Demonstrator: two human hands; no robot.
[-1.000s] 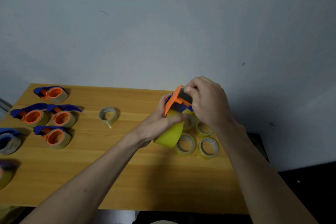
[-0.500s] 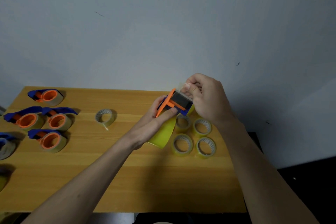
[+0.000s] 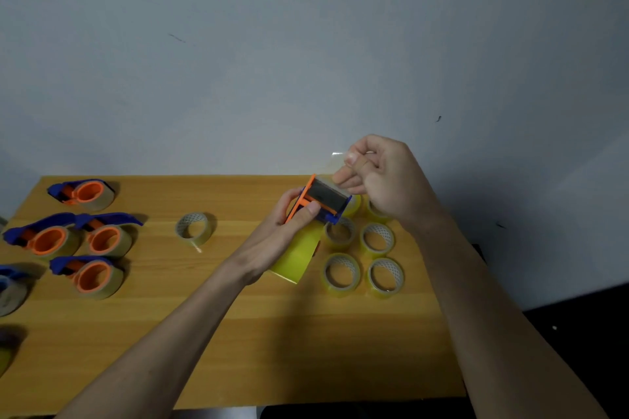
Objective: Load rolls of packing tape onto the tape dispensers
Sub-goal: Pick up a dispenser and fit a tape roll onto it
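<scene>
Above a wooden table (image 3: 238, 333), the left hand (image 3: 289, 224) grips an orange and blue tape dispenser (image 3: 321, 199) with a yellowish tape roll (image 3: 296, 257) mounted on it, thumb pressed on top to steady it. The right hand (image 3: 381, 177) pinches the clear tape end (image 3: 340, 160), stretched up from the dispenser's mouth, apparently to thread it over the cutter. Four spare tape rolls (image 3: 360, 257) lie flat just beside, within reach. One odd roll (image 3: 194, 230) sits mid-table. Loaded dispensers (image 3: 81, 235) are grouped at the left, well apart.
</scene>
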